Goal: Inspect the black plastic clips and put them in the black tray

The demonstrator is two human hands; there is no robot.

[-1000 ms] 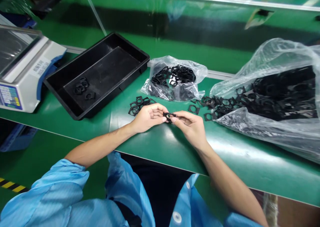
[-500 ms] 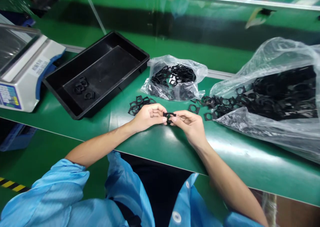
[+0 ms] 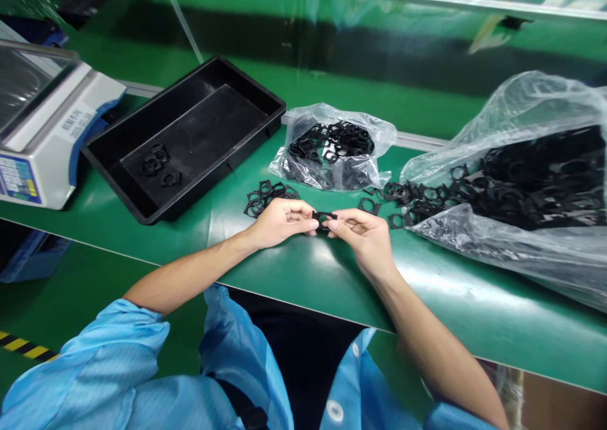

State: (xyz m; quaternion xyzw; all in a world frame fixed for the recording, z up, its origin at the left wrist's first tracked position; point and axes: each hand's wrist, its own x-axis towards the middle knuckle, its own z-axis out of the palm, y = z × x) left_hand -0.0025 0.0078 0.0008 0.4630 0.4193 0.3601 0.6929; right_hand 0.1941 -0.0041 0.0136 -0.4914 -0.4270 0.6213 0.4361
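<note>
Between my two hands, just above the green tabletop, is a small black ring-shaped plastic part point(image 3: 325, 215) with a round hole. My left hand point(image 3: 283, 222) pinches its left end with thumb and fingers. The other end is pinched by my right hand point(image 3: 364, 233); the fingertips partly cover the part. Behind my left hand lies a small pile of similar black parts point(image 3: 260, 196). A few loose black parts point(image 3: 369, 205) lie just beyond my right hand, beside those spilling from a large clear plastic bag point(image 3: 516, 95).
A black tray point(image 3: 190, 196) with a few black parts inside stands at the left. Beside it is a white and blue weighing scale point(image 3: 61, 139). A smaller clear bag point(image 3: 332, 180) of black parts sits at the back middle. The green table point(image 3: 303, 284) ends near my body.
Both hands keep their pinch on the black part, which appears tipped slightly differently. The whole view has shifted by a few pixels; little else differs.
</note>
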